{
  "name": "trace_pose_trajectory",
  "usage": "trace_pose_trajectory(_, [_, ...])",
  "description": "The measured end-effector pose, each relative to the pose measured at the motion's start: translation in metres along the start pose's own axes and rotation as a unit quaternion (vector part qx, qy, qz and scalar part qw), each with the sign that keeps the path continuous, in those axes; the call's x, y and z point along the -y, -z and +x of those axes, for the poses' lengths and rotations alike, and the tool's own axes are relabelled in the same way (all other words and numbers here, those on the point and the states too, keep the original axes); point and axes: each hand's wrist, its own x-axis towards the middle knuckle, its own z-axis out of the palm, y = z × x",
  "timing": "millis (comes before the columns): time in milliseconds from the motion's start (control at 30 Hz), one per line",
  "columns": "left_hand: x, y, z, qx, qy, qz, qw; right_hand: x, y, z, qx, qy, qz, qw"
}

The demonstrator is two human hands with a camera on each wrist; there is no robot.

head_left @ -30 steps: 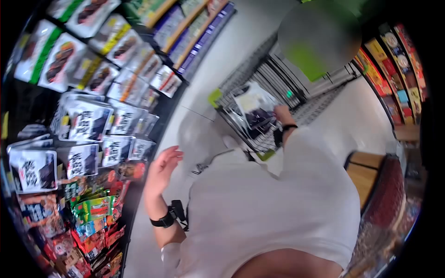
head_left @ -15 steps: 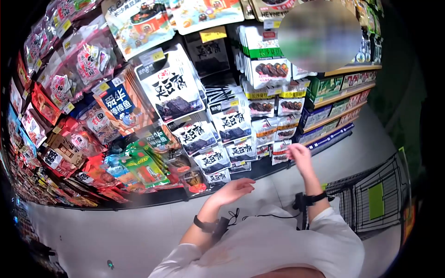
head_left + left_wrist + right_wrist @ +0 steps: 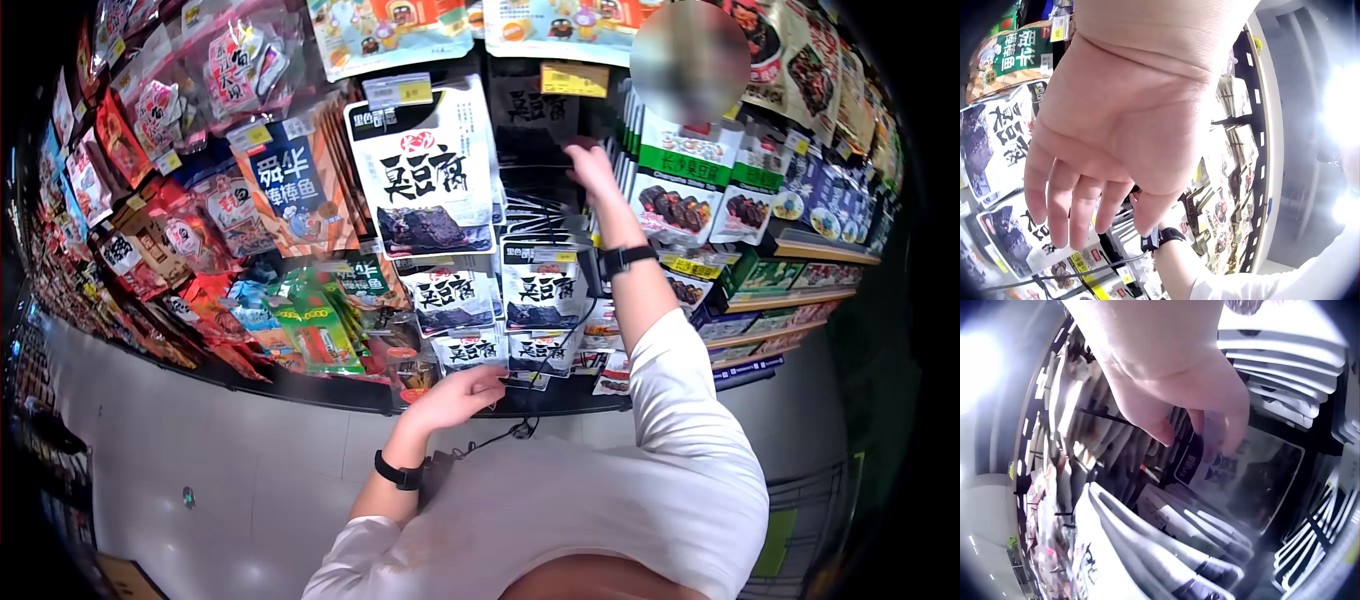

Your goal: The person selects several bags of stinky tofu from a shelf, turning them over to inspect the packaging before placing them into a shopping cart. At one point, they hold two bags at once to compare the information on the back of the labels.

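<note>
Since the right hand (image 3: 596, 176) has risen, fingers parted, the pouch (image 3: 1247, 481) beyond seems reachable; the left hand (image 3: 458, 398) hangs relaxed.

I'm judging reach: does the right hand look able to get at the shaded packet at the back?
Probably yes: the right hand is near the shaded packet, and neighbouring packets hang around it, leaving its front largely uncovered.

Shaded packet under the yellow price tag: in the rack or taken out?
In: the head view shows the shaded packet set back behind neighbouring packets.
</note>
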Motion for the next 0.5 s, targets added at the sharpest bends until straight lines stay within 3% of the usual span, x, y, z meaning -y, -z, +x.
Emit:
trace_pose_trajectory(100, [-0.007, 0.011, 0.010, -0.023, -0.005, -0.017, 1.000, -0.044, -0.010, 0.097, -0.067, 0.007, -0.065, 0.996])
trace_pose_trajectory(133, [-0.008, 0.012, 0.014, -0.040, -0.005, -0.019, 0.999, -0.057, -0.012, 0.122, -0.086, 0.004, -0.191, 0.978])
trace_pose_trajectory(167, [-0.008, 0.013, 0.017, -0.057, -0.005, -0.021, 0.998, -0.051, -0.013, 0.121, -0.012, 0.015, -0.088, 0.996])
trace_pose_trajectory(233, [-0.007, 0.015, 0.019, -0.064, 0.003, -0.031, 0.997, -0.107, -0.021, 0.177, -0.066, 0.145, -0.146, 0.976])
trace_pose_trajectory(267, [-0.009, 0.016, 0.020, -0.065, -0.003, -0.026, 0.998, -0.116, -0.021, 0.188, -0.062, 0.157, -0.149, 0.974])
trace_pose_trajectory(500, [0.013, 0.019, 0.020, -0.122, -0.018, -0.049, 0.991, -0.140, -0.014, 0.210, 0.045, 0.124, -0.105, 0.986])
